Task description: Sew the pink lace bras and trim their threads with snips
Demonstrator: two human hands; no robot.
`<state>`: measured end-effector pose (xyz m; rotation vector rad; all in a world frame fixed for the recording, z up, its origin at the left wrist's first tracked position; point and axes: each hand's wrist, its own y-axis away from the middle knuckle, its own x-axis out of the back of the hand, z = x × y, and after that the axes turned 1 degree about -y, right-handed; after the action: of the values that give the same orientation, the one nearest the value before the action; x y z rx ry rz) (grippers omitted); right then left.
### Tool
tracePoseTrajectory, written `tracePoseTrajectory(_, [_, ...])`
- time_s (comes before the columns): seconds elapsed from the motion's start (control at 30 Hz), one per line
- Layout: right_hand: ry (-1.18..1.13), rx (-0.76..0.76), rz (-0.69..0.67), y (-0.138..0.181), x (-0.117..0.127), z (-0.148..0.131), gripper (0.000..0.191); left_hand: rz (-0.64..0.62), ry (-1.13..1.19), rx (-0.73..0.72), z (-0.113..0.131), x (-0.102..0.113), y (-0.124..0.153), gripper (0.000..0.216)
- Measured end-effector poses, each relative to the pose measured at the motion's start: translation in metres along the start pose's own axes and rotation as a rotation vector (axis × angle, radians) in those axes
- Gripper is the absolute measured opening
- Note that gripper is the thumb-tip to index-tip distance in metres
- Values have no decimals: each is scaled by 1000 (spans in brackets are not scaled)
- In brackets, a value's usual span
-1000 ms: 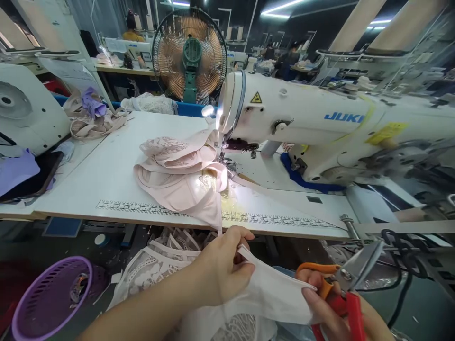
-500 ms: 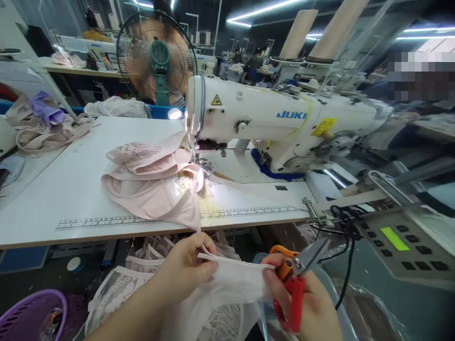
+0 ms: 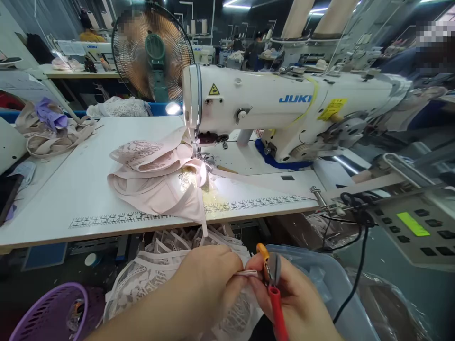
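Note:
Below the table's front edge, my left hand (image 3: 213, 279) is closed on the edge of a pale lace bra (image 3: 241, 312). My right hand (image 3: 302, 303) pinches the same folded edge between thumb and fingertips, close beside the left. Scissors with red and orange handles (image 3: 277, 310) also sit in my right hand, their blades pointing up and seen nearly edge-on. More lace bras (image 3: 145, 272) hang in a heap under the table edge, partly behind my left forearm. A pink bra (image 3: 152, 192) lies bunched on the table at the needle of the sewing machine (image 3: 256, 92).
A printed ruler (image 3: 249, 206) runs along the table's front edge. At right are a control panel (image 3: 401, 241), black cables (image 3: 359, 270) and a clear plastic tub (image 3: 348, 293). A purple basket (image 3: 46, 312) stands low at left. Behind the table is a fan (image 3: 154, 52).
My hands have come together; the bra edge stretched between them before is now bunched at the fingertips. The scissors have turned from pointing right to pointing up. The view has shifted slightly.

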<state>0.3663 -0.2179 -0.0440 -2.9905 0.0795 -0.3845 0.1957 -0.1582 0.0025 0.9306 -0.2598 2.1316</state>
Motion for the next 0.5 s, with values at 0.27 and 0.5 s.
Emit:
tracePoseTrajectory(0.27, [82,-150,40,7,4,9,10,63,667,203,-20,-12,-6,22])
tracePoseTrajectory(0.5, [86,-134,-22,7,12,10,6,95,924,279,-20,-18,-6,27])
